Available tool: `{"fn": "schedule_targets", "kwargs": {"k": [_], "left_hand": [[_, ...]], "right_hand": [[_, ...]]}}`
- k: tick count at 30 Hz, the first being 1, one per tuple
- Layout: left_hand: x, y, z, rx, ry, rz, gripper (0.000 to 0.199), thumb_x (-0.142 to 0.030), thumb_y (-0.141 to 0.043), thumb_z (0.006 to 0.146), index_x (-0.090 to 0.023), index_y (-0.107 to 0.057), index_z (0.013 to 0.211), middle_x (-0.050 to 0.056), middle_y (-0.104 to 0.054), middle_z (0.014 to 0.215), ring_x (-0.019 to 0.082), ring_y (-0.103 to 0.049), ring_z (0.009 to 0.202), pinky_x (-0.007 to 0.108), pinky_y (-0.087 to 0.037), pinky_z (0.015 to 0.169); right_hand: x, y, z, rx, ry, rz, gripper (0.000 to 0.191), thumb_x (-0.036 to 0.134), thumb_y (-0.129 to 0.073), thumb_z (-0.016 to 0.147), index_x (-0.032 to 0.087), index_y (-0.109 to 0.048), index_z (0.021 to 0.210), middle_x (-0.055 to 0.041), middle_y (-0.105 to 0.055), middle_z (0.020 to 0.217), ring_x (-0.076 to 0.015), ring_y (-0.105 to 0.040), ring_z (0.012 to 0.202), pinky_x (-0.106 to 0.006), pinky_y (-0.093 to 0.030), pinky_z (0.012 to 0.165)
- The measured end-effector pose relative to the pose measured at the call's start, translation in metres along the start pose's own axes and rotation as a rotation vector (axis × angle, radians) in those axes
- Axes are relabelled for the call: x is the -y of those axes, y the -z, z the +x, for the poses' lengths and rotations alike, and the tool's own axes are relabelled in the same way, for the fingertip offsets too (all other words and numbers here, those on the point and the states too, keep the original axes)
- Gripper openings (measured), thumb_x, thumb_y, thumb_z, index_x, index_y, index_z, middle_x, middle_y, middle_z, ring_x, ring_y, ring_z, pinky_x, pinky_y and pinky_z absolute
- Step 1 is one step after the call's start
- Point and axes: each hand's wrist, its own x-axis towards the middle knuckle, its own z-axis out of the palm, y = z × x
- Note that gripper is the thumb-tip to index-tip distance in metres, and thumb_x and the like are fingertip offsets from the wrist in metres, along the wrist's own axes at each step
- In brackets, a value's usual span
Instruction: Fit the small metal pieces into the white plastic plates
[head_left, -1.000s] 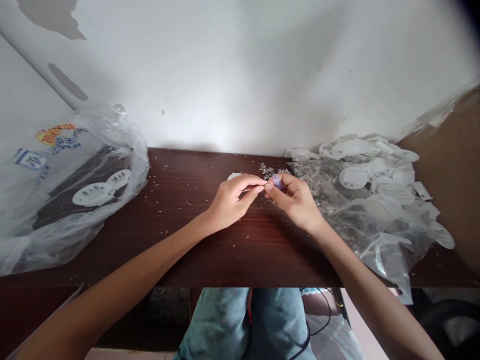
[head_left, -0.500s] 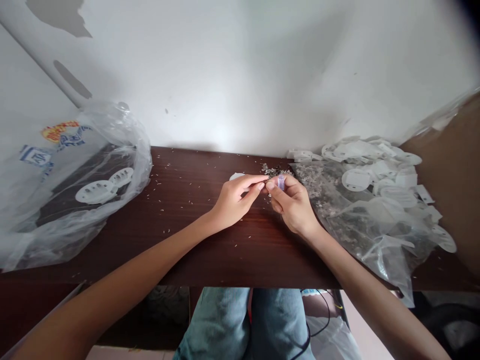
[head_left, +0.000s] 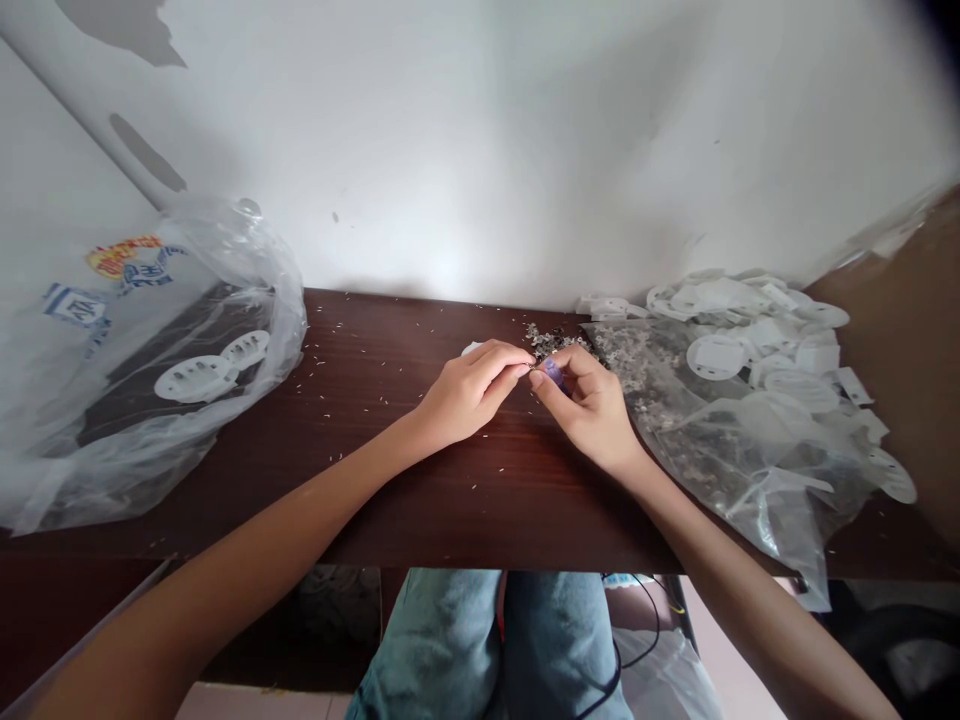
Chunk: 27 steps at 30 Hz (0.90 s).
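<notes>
Over the middle of the dark wooden table (head_left: 420, 510), my two hands meet fingertip to fingertip. My left hand (head_left: 474, 388) pinches a tiny dark metal piece (head_left: 532, 366), too small to name. In my right hand (head_left: 589, 400), thumb and forefinger close on a small translucent purple piece (head_left: 553, 372), tilted, its end close to the left fingertips. Just behind the hands lies a heap of small metal parts (head_left: 551, 342). A white piece (head_left: 471, 348) shows partly behind my left hand.
At the left stands an open clear plastic bag (head_left: 277, 340) with white discs (head_left: 196, 379) in it. On the right, a clear bag of small metal parts (head_left: 637, 365) lies beside piled white plastic pieces (head_left: 716, 357). A cardboard box (head_left: 919, 370) borders them. Tiny slivers dot the tabletop.
The purple piece has tipped from upright to slanted as my right fingers turned it. Both hands stay together at nearly the same spot.
</notes>
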Motion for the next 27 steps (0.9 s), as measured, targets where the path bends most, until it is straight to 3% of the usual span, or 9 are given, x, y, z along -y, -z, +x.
{"fn": "schedule_targets", "kwargs": {"k": [3, 6, 9, 11, 15, 21, 24, 27], "left_hand": [[-0.004, -0.005, -0.003, -0.006, 0.087, -0.129, 0.016, -0.024, -0.055, 0.109, -0.023, -0.069, 0.116, 0.006, -0.078, 0.109, 0.016, -0.074, 0.100, 0.032, -0.061, 0.089], [-0.007, -0.010, -0.005, -0.011, 0.158, -0.262, 0.016, -0.029, -0.055, 0.109, -0.023, -0.068, 0.116, 0.006, -0.076, 0.108, 0.016, -0.074, 0.098, 0.031, -0.062, 0.084], [-0.008, -0.013, -0.007, 0.011, 0.168, -0.355, 0.014, -0.031, -0.056, 0.109, -0.022, -0.066, 0.114, 0.006, -0.073, 0.105, 0.016, -0.073, 0.096, 0.031, -0.063, 0.083], [-0.008, -0.014, -0.007, 0.009, 0.185, -0.390, 0.013, -0.030, -0.056, 0.109, -0.022, -0.065, 0.114, 0.006, -0.071, 0.104, 0.015, -0.073, 0.092, 0.031, -0.063, 0.082], [-0.007, -0.015, -0.008, -0.025, 0.213, -0.360, 0.013, -0.029, -0.056, 0.109, -0.022, -0.065, 0.117, 0.006, -0.071, 0.107, 0.014, -0.072, 0.090, 0.030, -0.063, 0.080], [-0.006, -0.016, -0.007, -0.085, 0.133, -0.212, 0.016, -0.021, -0.058, 0.107, -0.023, -0.068, 0.119, 0.006, -0.073, 0.110, 0.016, -0.072, 0.097, 0.033, -0.063, 0.084], [-0.003, -0.015, -0.006, -0.099, 0.073, -0.128, 0.018, -0.019, -0.061, 0.105, -0.024, -0.070, 0.119, 0.007, -0.076, 0.110, 0.018, -0.074, 0.099, 0.036, -0.064, 0.087], [0.004, -0.008, -0.004, -0.055, -0.067, 0.004, 0.022, -0.015, -0.063, 0.102, -0.025, -0.070, 0.121, 0.006, -0.077, 0.109, 0.018, -0.075, 0.101, 0.036, -0.064, 0.091]], "right_hand": [[-0.001, -0.001, 0.002, 0.089, -0.167, 0.249, 0.029, 0.050, -0.074, 0.095, 0.023, -0.063, 0.088, -0.0012, -0.064, 0.081, -0.0128, -0.048, 0.062, -0.029, -0.038, 0.055], [0.000, 0.001, 0.006, 0.227, -0.401, 0.569, 0.030, 0.047, -0.078, 0.090, 0.022, -0.062, 0.086, 0.0014, -0.063, 0.078, -0.0073, -0.032, 0.048, -0.026, -0.022, 0.045], [0.001, 0.005, 0.008, 0.320, -0.530, 0.700, 0.029, 0.042, -0.082, 0.084, 0.021, -0.062, 0.084, 0.0024, -0.061, 0.075, -0.0054, -0.025, 0.046, -0.026, -0.014, 0.043], [0.003, 0.006, 0.008, 0.292, -0.506, 0.684, 0.030, 0.043, -0.082, 0.084, 0.020, -0.063, 0.084, 0.0016, -0.063, 0.076, -0.0056, -0.027, 0.047, -0.027, -0.015, 0.043], [0.007, 0.002, 0.004, 0.141, -0.309, 0.473, 0.033, 0.052, -0.081, 0.088, 0.022, -0.068, 0.089, -0.0007, -0.066, 0.083, -0.0086, -0.039, 0.054, -0.027, -0.029, 0.048], [0.007, -0.002, -0.001, 0.030, -0.095, 0.156, 0.027, 0.049, -0.072, 0.097, 0.022, -0.071, 0.098, -0.0051, -0.071, 0.093, -0.0187, -0.063, 0.081, -0.032, -0.050, 0.071], [0.005, -0.001, -0.002, -0.005, -0.043, -0.012, 0.023, 0.045, -0.065, 0.102, 0.023, -0.071, 0.102, -0.0060, -0.073, 0.094, -0.0208, -0.065, 0.082, -0.034, -0.050, 0.073], [0.005, 0.000, -0.002, -0.008, -0.031, -0.121, 0.018, 0.038, -0.062, 0.102, 0.022, -0.069, 0.096, -0.0034, -0.069, 0.083, -0.0181, -0.059, 0.071, -0.031, -0.044, 0.064]]}}
